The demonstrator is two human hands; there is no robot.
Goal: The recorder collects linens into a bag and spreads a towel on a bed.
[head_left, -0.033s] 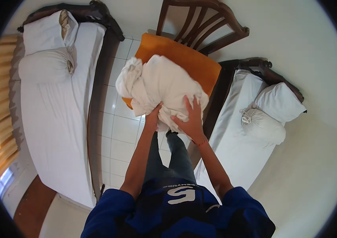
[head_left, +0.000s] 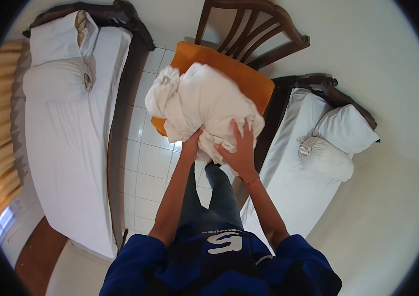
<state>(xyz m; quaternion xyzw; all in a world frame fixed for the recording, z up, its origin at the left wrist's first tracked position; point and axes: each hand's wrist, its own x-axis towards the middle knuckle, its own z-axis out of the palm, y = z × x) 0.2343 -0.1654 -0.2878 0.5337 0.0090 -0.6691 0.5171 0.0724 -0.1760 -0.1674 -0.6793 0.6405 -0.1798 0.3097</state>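
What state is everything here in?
White bundle: crumpled, held
Left hand: gripping bundle's edge
Right hand: spread on bundle
Chair: upright
Yellow curtain: hanging
Left bed: sheeted
Right bed: sheeted
Left bolster: end gathered
Right bolster: end gathered
Left pillow: case open
Right pillow: lying down

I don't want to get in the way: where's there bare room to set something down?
Bare room shows on the left bed, below the left bolster, and on the right bed, left of the right bolster. An orange seat strip shows between the white bundle and chair back. Crowded: the bundle, under left hand and right hand.
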